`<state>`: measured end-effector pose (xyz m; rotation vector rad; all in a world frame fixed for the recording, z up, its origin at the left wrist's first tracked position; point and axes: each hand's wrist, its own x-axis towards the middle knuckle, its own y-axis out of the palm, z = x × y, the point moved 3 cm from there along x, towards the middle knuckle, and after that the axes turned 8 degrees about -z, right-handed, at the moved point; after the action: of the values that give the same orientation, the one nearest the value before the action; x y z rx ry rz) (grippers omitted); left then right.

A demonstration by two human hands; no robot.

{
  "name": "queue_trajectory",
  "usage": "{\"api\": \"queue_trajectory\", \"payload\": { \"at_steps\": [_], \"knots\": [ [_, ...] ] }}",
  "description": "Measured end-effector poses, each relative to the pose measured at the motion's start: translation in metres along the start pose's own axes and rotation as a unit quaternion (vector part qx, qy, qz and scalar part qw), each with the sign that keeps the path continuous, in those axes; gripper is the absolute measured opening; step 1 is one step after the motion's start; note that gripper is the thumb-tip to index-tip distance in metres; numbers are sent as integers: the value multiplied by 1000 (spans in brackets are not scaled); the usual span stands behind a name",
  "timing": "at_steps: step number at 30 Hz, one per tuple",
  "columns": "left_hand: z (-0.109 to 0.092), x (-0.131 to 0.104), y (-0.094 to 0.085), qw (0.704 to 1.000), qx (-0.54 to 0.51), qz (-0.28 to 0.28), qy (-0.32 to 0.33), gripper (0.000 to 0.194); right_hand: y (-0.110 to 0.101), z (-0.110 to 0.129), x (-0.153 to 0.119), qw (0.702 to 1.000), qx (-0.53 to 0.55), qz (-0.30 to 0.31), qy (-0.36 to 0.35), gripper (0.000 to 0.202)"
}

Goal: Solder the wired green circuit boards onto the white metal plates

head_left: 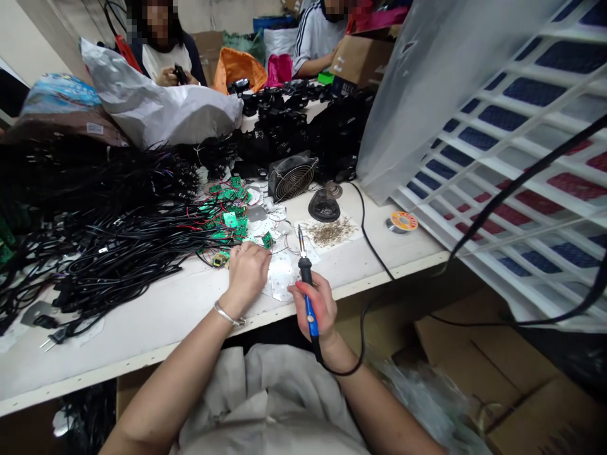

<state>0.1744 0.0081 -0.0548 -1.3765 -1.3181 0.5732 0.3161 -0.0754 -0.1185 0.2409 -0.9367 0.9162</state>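
Note:
My right hand (318, 304) is wrapped round a blue and black soldering iron (305, 270), its metal tip pointing away from me over the table. Curled fingers hide whatever my left hand (248, 270) may be gripping beside the heap of wired boards. Close to those fingertips is a small green circuit board (268, 240), with thin wires around it. A white plate-like piece (281, 278) lies between my hands. Beyond the iron's tip, brown bits are scattered on a pale sheet (353, 232), near a dark round holder (324, 207).
Black cables (118, 259) with green boards at their ends fill the left side. A small fan (293, 179) stands ahead; a solder spool (401, 222) sits at right. White plastic crates (497, 215) lean over the right edge. Two people sit across the table, behind black parts (303, 133).

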Motion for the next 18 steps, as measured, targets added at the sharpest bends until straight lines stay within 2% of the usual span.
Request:
{"api": "queue_trajectory", "payload": {
  "at_steps": [2, 5, 9, 11, 14, 16, 18],
  "knots": [
    [6, -4, -8, 998, -63, -6, 8, 21, 0, 1, 2, 1000, -13, 6, 3, 30],
    [13, -17, -29, 993, -113, -26, 35, 21, -2, 3, 3, 1000, -25, 5, 17, 26],
    [19, -51, -55, 990, -60, -72, 110, 21, -2, 4, 3, 998, 8, 25, 56, 26],
    [22, -71, -56, 989, -28, -81, 122, 21, -1, 4, 3, 995, 35, 43, 80, 28],
    [30, -89, -47, 992, -11, -94, 88, 21, -4, 5, 7, 989, 89, 27, 119, 29],
    [35, -91, -43, 994, -20, -98, 52, 20, -10, 3, 16, 981, 116, -7, 154, 25],
    [38, -87, -42, 994, -38, -100, 23, 20, -21, -1, 27, 973, 108, -78, 189, 19]
  ]
}}
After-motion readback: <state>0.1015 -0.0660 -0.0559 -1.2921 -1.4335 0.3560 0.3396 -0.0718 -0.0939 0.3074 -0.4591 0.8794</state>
